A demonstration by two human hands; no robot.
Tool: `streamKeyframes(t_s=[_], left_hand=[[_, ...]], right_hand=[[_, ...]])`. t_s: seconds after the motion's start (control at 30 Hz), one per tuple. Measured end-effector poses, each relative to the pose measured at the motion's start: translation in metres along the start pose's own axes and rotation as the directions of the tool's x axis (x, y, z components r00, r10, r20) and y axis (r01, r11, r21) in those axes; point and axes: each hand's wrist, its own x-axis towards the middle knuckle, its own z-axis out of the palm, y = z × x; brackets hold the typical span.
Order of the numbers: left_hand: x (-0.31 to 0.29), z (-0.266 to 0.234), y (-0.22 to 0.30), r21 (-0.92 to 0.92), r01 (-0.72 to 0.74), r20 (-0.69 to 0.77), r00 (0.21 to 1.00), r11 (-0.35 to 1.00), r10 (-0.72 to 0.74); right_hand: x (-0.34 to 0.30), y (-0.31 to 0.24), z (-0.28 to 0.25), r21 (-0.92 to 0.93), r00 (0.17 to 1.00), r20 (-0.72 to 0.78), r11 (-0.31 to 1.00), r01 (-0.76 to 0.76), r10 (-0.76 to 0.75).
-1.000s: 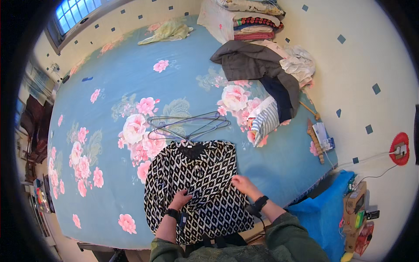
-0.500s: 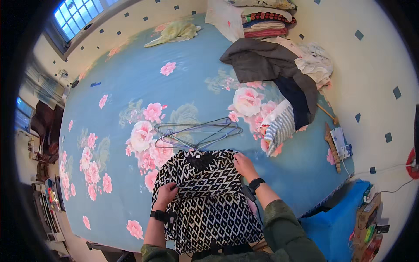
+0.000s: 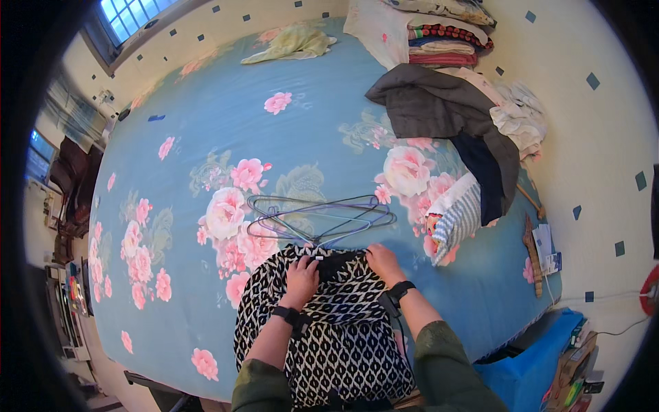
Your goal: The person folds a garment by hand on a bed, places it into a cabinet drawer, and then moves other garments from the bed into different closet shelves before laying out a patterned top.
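Observation:
A black-and-white patterned top (image 3: 347, 347) lies near me at the bed's front edge, its neckline facing away from me and a small white label at the collar. My left hand (image 3: 301, 283) is closed on the cloth at the left side of the neckline. At the right shoulder, my right hand (image 3: 384, 264) pinches the fabric with bent fingers. Just beyond the collar, several thin wire hangers (image 3: 329, 213) lie in an overlapping heap on the bed. Part of the lower top is hidden under my left forearm.
The bed (image 3: 206, 137) has a blue sheet with pink flowers. Dark grey clothing (image 3: 439, 103) and a striped cloth (image 3: 458, 213) lie at the right, below folded textiles (image 3: 446, 48). A pale green cloth (image 3: 292, 44) rests at the far edge. A blue bag-like item (image 3: 525, 360) stands beside the bed.
My left hand has moved up and right from the top's left side to its neckline. The upper part of the top has bunched. My right hand stays at the right shoulder.

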Motion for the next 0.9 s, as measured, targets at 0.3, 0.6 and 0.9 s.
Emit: streamKeyframes(t_s=[0.3, 0.6, 0.9], left_hand=[[0.035, 0.019, -0.002, 0.14, 0.076, -0.064, 0.996, 0.987, -0.068], [0.047, 0.058, 0.046, -0.217, -0.041, 0.031, 0.998, 0.975, 0.049], [0.07, 0.086, 0.056, -0.356, 0.159, 0.187, 0.978, 0.921, -0.096]], right_hand=[[-0.003, 0.034, -0.018, 0.325, 0.949, -0.207, 0.932, -0.161, 0.236], [-0.051, 0.041, -0.013, 0.339, 0.954, -0.113, 0.914, -0.225, 0.277], [-0.045, 0.093, -0.036, 0.634, 0.834, -0.041, 0.659, -0.404, 0.551]])
